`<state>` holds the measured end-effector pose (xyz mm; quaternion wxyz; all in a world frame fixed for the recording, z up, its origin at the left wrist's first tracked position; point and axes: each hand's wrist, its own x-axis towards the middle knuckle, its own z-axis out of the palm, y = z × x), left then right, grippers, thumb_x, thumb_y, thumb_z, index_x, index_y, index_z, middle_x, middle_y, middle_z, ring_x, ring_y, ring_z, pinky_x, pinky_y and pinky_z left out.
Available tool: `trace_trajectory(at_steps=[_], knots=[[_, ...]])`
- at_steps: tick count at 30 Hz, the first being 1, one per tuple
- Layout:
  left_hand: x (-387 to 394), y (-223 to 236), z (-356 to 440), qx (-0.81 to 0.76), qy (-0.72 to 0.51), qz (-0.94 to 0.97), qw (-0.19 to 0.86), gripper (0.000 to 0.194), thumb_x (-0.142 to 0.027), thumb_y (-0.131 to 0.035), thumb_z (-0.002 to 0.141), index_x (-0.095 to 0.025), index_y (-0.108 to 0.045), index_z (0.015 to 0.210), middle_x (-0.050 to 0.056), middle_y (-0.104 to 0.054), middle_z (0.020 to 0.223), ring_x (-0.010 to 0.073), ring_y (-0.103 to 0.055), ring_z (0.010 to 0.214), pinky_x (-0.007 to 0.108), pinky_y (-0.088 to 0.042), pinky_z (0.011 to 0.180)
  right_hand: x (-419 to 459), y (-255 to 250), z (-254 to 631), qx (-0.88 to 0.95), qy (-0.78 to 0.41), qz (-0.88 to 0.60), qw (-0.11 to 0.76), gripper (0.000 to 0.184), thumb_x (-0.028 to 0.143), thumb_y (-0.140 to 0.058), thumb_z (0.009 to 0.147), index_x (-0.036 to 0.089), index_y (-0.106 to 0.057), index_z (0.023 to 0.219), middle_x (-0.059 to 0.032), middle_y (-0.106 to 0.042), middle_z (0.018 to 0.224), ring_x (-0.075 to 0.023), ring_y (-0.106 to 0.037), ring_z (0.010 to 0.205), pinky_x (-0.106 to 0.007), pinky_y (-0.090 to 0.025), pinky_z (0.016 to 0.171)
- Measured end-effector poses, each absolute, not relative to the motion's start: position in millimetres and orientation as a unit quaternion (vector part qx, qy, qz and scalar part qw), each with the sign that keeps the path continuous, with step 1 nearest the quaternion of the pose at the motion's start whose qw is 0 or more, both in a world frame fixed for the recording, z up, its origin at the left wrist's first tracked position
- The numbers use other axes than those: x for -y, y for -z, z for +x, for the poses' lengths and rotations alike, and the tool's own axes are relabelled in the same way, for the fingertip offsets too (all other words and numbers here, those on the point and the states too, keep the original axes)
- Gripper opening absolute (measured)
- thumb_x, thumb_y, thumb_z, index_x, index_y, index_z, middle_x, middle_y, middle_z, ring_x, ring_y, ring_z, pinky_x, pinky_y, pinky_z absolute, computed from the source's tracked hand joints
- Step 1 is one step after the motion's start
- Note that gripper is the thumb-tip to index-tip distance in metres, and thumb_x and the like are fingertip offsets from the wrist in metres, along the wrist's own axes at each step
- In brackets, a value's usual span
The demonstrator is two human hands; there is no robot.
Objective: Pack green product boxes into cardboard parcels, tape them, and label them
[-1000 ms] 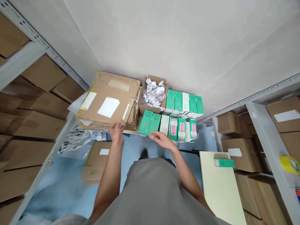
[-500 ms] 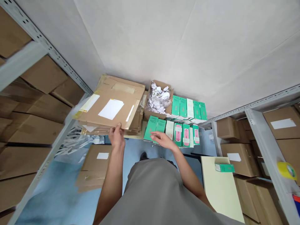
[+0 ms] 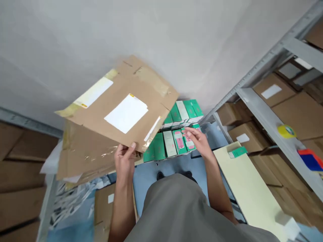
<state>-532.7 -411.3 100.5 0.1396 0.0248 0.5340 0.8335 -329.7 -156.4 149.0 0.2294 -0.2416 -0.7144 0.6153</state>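
Observation:
My left hand (image 3: 124,159) grips the near edge of a flattened cardboard box (image 3: 155,104), thumb on top. This sheet has white labels and clear tape, and it is tilted up off a stack of flattened cardboard (image 3: 91,144). My right hand (image 3: 200,144) is open, its fingers stretched over the small green boxes with pink pictures (image 3: 179,142); whether it touches them I cannot tell. Plain green boxes (image 3: 158,147) and a white box (image 3: 170,144) stand in the same row. The raised cardboard hides the carton of crumpled paper.
A cream table (image 3: 242,178) at the right bears one green box (image 3: 238,152). Metal shelves (image 3: 267,109) with cartons and a yellow tape roll (image 3: 287,131) flank that side. More cartons (image 3: 22,168) fill the left. Folded cardboard (image 3: 103,205) stands low on the left.
The top cardboard sheet has been lifted and swung up to the right in my left hand, covering the paper-filled carton. My right hand has moved right along the green boxes. The view has turned.

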Motion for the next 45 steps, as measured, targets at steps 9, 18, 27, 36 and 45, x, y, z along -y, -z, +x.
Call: trace_trajectory(at_steps=[9, 18, 27, 36, 45], knots=[[268, -95, -454, -0.513, -0.674, 0.198, 0.493, 0.052, -0.053, -0.104, 0.064, -0.024, -0.082, 0.101, 0.006, -0.085, 0.109, 0.0322, -0.078, 0.111, 0.043, -0.063, 0.102, 106, -119, -103, 0.567, -0.333, -0.56, 0.504, 0.063, 0.072, -0.077, 0.098, 0.022, -0.076, 0.137, -0.0189, -0.076, 0.148, -0.0338, -0.071, 0.139, -0.056, -0.057, 0.12], [146, -94, -306, -0.482, -0.436, 0.366, 0.666, 0.053, -0.049, -0.106, 0.065, -0.023, -0.083, 0.105, 0.01, -0.085, 0.112, 0.0397, -0.078, 0.118, 0.044, -0.065, 0.097, 133, -73, 121, 0.395, -0.419, -0.626, 0.526, 0.061, 0.064, -0.08, 0.088, 0.02, -0.078, 0.129, -0.0115, -0.086, 0.122, -0.0292, -0.079, 0.111, -0.044, -0.063, 0.103], [-4, -26, -126, -0.524, -0.374, 0.404, 0.65, 0.065, -0.039, -0.106, 0.065, -0.023, -0.078, 0.122, 0.014, -0.083, 0.129, 0.0375, -0.073, 0.136, 0.046, -0.057, 0.117, 122, -4, 271, 0.309, -0.429, -0.627, 0.571, 0.049, 0.059, -0.086, 0.082, 0.025, -0.069, 0.114, -0.0069, -0.085, 0.108, -0.0238, -0.077, 0.093, -0.038, -0.062, 0.089], [-72, 35, 0, -0.552, -0.374, 0.413, 0.621, 0.051, -0.023, -0.092, 0.068, -0.024, -0.066, 0.111, 0.007, -0.08, 0.103, 0.0271, -0.078, 0.109, 0.039, -0.056, 0.107, 121, 55, 354, 0.293, -0.376, -0.679, 0.558, 0.051, 0.063, -0.085, 0.077, 0.027, -0.059, 0.102, -0.004, -0.077, 0.097, -0.0237, -0.073, 0.096, -0.039, -0.061, 0.094], [-78, 58, 39, -0.534, -0.344, 0.435, 0.639, 0.031, -0.023, -0.086, 0.071, -0.025, -0.063, 0.093, 0.006, -0.079, 0.1, 0.0276, -0.075, 0.121, 0.036, -0.055, 0.109, 122, 98, 358, 0.287, -0.315, -0.734, 0.53, 0.043, 0.059, -0.069, 0.083, 0.026, -0.056, 0.108, -0.0094, -0.074, 0.111, -0.0259, -0.07, 0.107, -0.042, -0.059, 0.107]])
